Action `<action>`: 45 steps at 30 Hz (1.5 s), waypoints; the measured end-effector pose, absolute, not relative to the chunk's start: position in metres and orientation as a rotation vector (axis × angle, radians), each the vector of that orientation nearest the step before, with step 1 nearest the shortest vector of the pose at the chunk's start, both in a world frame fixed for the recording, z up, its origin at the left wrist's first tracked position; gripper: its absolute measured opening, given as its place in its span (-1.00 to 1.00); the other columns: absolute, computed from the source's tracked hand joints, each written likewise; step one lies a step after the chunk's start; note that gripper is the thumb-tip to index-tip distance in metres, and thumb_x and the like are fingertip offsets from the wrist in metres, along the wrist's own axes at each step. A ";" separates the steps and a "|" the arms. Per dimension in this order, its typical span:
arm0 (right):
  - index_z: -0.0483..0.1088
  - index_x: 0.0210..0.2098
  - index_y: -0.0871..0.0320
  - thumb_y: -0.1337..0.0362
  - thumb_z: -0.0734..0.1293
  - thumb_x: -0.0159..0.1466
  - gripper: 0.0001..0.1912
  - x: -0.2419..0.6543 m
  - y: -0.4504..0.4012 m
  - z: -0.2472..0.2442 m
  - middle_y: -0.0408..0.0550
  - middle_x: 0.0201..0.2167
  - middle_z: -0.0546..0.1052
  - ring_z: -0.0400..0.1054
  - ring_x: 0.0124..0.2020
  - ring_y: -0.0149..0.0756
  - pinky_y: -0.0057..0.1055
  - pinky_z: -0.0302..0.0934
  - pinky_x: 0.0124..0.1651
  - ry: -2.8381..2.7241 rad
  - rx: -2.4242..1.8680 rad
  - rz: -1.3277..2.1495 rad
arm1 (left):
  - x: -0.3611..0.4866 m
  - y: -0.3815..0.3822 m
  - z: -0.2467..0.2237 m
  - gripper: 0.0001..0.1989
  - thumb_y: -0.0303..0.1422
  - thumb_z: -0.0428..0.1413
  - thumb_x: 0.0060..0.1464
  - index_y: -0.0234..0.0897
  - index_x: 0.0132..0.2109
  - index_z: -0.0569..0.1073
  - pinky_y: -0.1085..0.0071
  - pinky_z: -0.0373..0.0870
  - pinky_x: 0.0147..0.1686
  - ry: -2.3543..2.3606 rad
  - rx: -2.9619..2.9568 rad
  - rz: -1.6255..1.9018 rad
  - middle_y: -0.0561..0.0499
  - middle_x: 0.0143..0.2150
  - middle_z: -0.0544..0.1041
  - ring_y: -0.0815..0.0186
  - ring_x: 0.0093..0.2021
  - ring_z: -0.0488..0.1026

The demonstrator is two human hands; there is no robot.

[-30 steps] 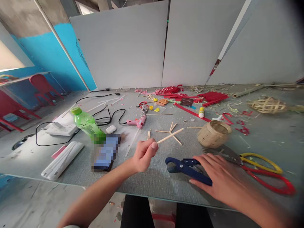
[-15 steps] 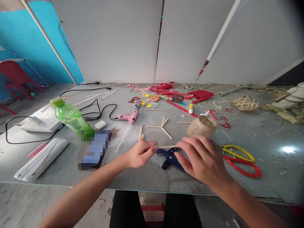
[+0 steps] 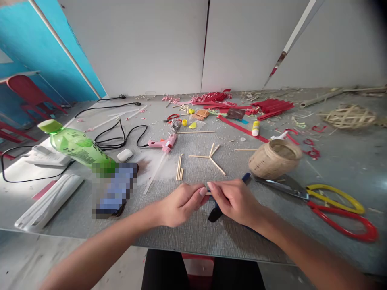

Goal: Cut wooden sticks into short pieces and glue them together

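My left hand (image 3: 183, 203) is closed in a pinch around a thin wooden stick (image 3: 208, 193), low over the front of the table. My right hand (image 3: 240, 203) meets it from the other side, its fingers closed on the same stick, most of which the hands hide. Beneath my right hand lies a blue hand cutter (image 3: 215, 214), partly covered. Just beyond the hands, several sticks form a branching figure (image 3: 210, 157). Short loose sticks (image 3: 179, 169) lie to its left.
A pink glue gun (image 3: 165, 143), green bottle (image 3: 78, 147) and phone (image 3: 116, 191) are on the left. A woven-looking jar (image 3: 272, 161) and scissors with red and yellow handles (image 3: 341, 217) stand and lie on the right. Red strips (image 3: 272, 108) are scattered behind.
My right hand has moved in towards the left and closed on the stick, now covering more of the cutter. The camera view has shifted slightly.
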State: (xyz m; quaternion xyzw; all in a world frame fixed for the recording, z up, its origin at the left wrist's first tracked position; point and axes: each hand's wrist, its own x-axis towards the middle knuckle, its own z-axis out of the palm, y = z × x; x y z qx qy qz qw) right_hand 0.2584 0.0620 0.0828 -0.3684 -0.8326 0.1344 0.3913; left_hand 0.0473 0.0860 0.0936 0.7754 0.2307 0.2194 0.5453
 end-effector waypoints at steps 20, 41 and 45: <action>0.11 -0.50 0.08 0.27 0.12 0.58 -0.53 0.270 0.056 0.101 -0.31 -0.63 0.17 0.03 -0.64 -0.52 -0.46 -0.03 -0.53 -2.033 -0.799 0.606 | 0.041 0.083 0.099 -0.50 0.01 -0.14 0.49 -0.25 -0.32 0.27 0.43 0.07 -0.49 0.519 1.584 0.511 0.15 -0.47 0.19 0.43 -0.50 0.07; 0.03 -0.48 0.06 0.20 0.18 0.48 -0.61 0.269 0.057 0.099 -0.32 -0.59 0.00 -0.13 -0.58 -0.47 -0.42 -0.17 -0.52 -1.978 -0.848 1.028 | 0.046 0.087 0.091 -0.51 -0.11 -0.10 0.43 -0.17 -0.48 0.12 0.37 0.03 -0.47 0.682 1.578 0.655 0.19 -0.58 0.13 0.42 -0.54 0.03; 0.04 -0.51 0.06 0.20 0.13 0.49 -0.59 0.270 0.057 0.100 -0.28 -0.60 0.08 -0.03 -0.56 -0.44 -0.40 -0.10 -0.48 -1.873 -0.910 1.136 | 0.046 0.086 0.089 -0.53 -0.12 -0.10 0.42 -0.17 -0.48 0.10 0.37 0.02 -0.47 0.675 1.524 0.677 0.20 -0.60 0.12 0.43 -0.56 0.02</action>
